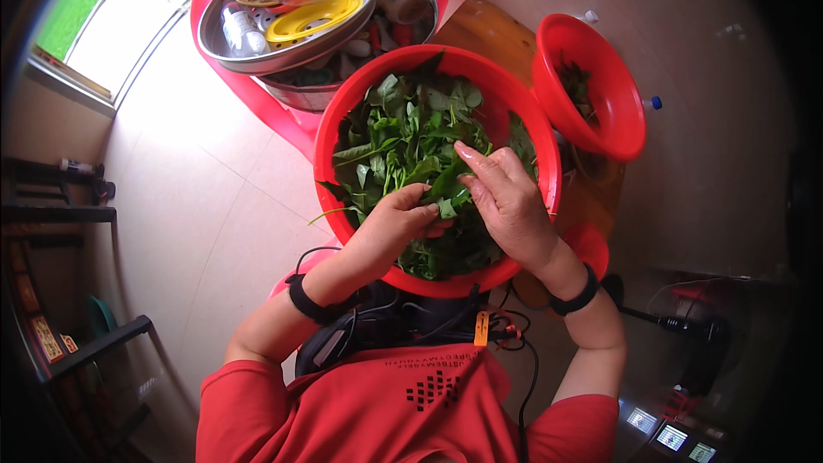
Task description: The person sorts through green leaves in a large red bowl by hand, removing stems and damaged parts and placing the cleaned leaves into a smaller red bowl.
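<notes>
A large red plastic basin (pixel 326 117) full of leafy green stems (pixel 411 135) is right in front of me. Low over the greens, my left hand (pixel 402 215) pinches a green leaf (pixel 445 188) between thumb and fingers. My right hand (pixel 511 202) is close beside it on the right, its index finger stretched out above the leaves. The right thumb tip is near the same leaf, but whether it grips anything is unclear. One thin stem (pixel 326 215) hangs over the basin's left rim.
To the right, a tilted red bowl (pixel 620 99) holds a few dark greens over a wooden surface (pixel 492 29). Behind the basin, a metal steamer tray (pixel 225 64) carries a yellow plastic disc (pixel 315 18) and a clear bottle (pixel 243 31). Cables (pixel 450 321) cross my waist.
</notes>
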Demonstrator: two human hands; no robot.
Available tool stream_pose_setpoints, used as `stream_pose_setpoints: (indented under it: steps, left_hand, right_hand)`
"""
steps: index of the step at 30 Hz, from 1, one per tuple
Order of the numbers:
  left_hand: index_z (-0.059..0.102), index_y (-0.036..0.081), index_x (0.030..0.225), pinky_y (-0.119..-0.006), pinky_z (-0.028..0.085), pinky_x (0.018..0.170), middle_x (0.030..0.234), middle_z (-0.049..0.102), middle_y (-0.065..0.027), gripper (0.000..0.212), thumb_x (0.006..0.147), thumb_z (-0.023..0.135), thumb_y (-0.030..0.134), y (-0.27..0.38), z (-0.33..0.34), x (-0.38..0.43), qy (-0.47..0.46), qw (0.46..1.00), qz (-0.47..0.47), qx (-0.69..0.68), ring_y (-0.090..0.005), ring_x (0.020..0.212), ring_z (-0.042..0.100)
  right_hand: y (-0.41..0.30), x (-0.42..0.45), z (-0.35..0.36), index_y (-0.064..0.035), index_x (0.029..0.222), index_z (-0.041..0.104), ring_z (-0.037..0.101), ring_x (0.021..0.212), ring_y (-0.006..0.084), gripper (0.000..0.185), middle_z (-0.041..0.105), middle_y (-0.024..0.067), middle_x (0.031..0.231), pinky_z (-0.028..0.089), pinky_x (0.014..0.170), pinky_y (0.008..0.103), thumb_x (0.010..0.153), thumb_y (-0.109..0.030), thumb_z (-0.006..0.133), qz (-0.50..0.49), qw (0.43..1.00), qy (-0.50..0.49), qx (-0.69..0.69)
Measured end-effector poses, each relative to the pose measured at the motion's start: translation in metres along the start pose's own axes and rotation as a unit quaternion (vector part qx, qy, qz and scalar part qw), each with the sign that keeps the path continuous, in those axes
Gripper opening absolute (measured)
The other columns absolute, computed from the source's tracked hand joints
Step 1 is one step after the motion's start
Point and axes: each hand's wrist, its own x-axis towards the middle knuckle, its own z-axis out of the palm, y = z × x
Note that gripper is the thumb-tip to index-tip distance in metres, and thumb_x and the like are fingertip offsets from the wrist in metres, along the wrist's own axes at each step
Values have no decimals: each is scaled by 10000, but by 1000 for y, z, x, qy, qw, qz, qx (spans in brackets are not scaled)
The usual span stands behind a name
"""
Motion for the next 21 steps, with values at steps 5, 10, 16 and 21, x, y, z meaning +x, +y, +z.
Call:
stream_pose_setpoints:
  steps: [5,10,16,21]
  left_hand:
    - [474,-15,1294,-269,495,868,1133,595,-75,349,1012,486,191,1,-1,0,-1,992,30,124,-159,954,638]
    - [524,-4,1159,-301,527,796,998,663,-110,278,999,524,224,1,-5,-2,0,992,53,116,-181,888,652]
    - [550,-4,1077,-270,519,734,905,670,-78,185,992,530,158,2,-5,-1,5,992,47,113,-137,812,645]
    - [562,4,1080,-283,533,760,932,680,-87,184,977,562,157,-2,-6,0,4,988,50,146,-157,837,662]
  right_hand:
    - [7,-1,0,-20,949,590,575,732,299,226,490,107,897,486,652,412,759,-7,712,-31,996,-77,-22]
    - [15,-4,-8,-19,918,480,588,802,410,199,559,193,955,479,655,464,808,-30,645,43,997,-66,-14]
    - [21,-12,-6,14,1122,525,600,921,396,303,582,206,1025,492,762,434,827,13,596,15,995,-68,76]
    - [18,-11,-14,18,1216,519,601,952,384,409,580,200,1032,492,793,413,812,43,580,30,981,-160,108]
